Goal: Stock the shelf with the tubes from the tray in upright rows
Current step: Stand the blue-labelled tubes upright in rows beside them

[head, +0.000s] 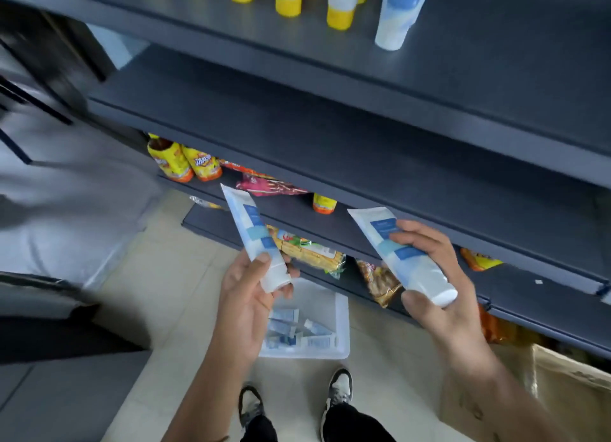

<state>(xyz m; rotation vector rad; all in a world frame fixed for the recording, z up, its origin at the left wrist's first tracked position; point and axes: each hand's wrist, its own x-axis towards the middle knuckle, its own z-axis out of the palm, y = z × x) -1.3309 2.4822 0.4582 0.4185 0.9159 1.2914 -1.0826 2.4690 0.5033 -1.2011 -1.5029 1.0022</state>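
Observation:
My left hand (246,296) grips a white-and-blue tube (253,236) by its cap end, crimped end pointing up and left. My right hand (436,276) holds a second, fatter white-and-blue tube (401,256) the same way. Both hands hover above a white plastic tray (340,312) on the floor, which holds several more small tubes (297,331) lying flat. On the top dark shelf (496,61) one white-and-blue tube (398,15) stands upright on its cap, to the right of several upright tubes with yellow caps (340,15).
The middle dark shelf (330,137) shows a bare surface. Lower shelves carry yellow bottles (183,164) and snack packets (310,250). A cardboard box (568,395) sits on the floor at lower right. My shoes (337,388) stand just behind the tray.

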